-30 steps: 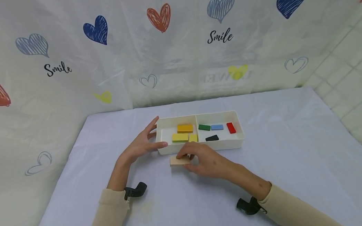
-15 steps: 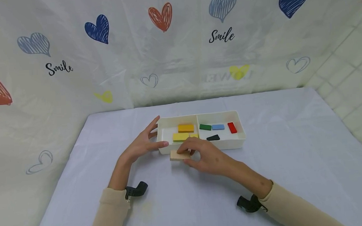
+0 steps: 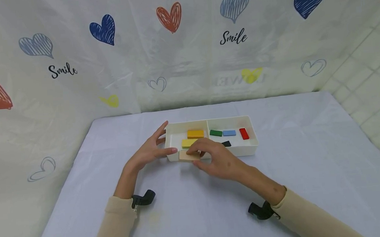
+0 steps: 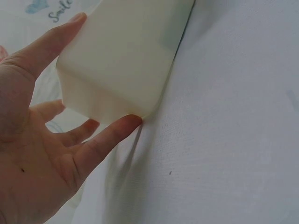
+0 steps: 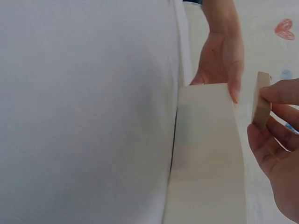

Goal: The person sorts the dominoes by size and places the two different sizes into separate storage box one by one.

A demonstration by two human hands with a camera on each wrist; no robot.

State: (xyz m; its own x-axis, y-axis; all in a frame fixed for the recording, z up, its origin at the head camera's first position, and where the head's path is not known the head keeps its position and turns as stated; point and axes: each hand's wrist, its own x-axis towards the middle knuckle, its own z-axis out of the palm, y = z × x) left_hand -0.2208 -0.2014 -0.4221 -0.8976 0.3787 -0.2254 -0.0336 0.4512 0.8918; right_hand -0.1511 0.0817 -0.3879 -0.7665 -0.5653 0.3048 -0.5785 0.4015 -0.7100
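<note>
A pale wooden block point(image 3: 188, 155) is pinched between the thumb and fingers of my right hand point(image 3: 216, 158). In the head view it appears over the front wall of the white two-compartment box point(image 3: 234, 152); the right wrist view shows the block point(image 5: 261, 101) raised near the rim. My left hand point(image 3: 151, 150) spans the box's left end with fairly straight fingers, its thumb at the front corner. From the left wrist, fingertips point(image 4: 135, 120) touch the box's end point(image 4: 105, 95). Inside the left compartment lie an orange-yellow block point(image 3: 195, 133) and a yellow block point(image 3: 189, 144), partly hidden by my right hand.
The right compartment holds green point(image 3: 216, 133), light blue point(image 3: 229, 133), red point(image 3: 244, 133) and black point(image 3: 226, 143) blocks, the black one partly covered by my hand. A white cloth point(image 3: 293, 155) covers the table. Behind it hangs a heart-printed sheet point(image 3: 193, 67).
My right hand has lifted the wooden block off the cloth and carried it forward to the box's front wall. My left hand has stayed at the box's left end.
</note>
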